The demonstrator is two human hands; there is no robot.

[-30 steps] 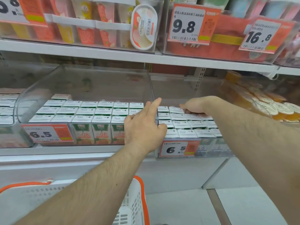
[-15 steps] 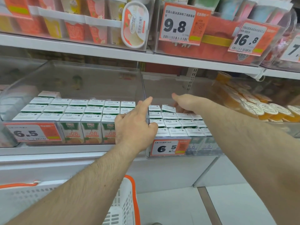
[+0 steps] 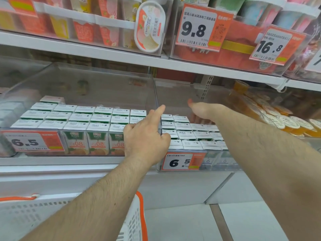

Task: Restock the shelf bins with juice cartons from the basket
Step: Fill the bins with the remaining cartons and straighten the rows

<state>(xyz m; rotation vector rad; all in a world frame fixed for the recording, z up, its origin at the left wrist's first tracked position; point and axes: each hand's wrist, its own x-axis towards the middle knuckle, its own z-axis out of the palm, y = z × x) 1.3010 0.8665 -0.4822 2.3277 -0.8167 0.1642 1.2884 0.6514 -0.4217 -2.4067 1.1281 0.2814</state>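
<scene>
Right hand (image 3: 203, 111) has slid back past the juice cartons (image 3: 189, 134) and hangs open over the bare back part of the right bin (image 3: 173, 94). Left hand (image 3: 145, 136) grips the clear wall (image 3: 154, 91) between the two bins. Left bin (image 3: 86, 84) has room behind too. Two price tags (image 3: 29, 141) say 6.5. One basket (image 3: 141, 206) waits below.

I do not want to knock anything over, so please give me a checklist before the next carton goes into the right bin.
1. Left hand grips the clear plastic divider wall: ok.
2. Right hand empty: cannot tell, fingertips hidden behind cartons.
3. Free space behind the white-topped juice cartons in the right clear bin: ok.
4. White basket with orange rim close below: ok.
5. Cartons left in basket: cannot tell.
</scene>
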